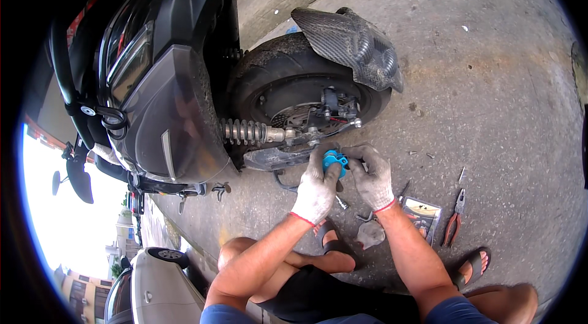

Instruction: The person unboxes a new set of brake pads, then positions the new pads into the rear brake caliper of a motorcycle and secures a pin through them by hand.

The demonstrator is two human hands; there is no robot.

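In front of the scooter's rear wheel [269, 79], my gloved left hand [315, 192] is closed around a bright-blue part [334, 163] with rounded lobes, shaped like a small brake caliper. Close against its right side is my gloved right hand [371, 177], thumb and fingers pinched together; whatever they hold is hidden. Both gloves are pale, with grey, dirty fingers. Just beyond my hands, a black caliper [331, 100] sits by the brake disc [294, 117], and a coil-spring shock absorber [245, 132] runs to the wheel's hub area.
Red-handled pliers [452, 229] lie on the concrete at right, beside a flat clear-fronted package [421, 217]. A grey crumpled item [370, 234] rests between my feet. Small bolts [413, 153] are scattered nearby. A carbon-patterned fender [343, 42] covers part of the tyre. A parked car [162, 290] stands lower left.
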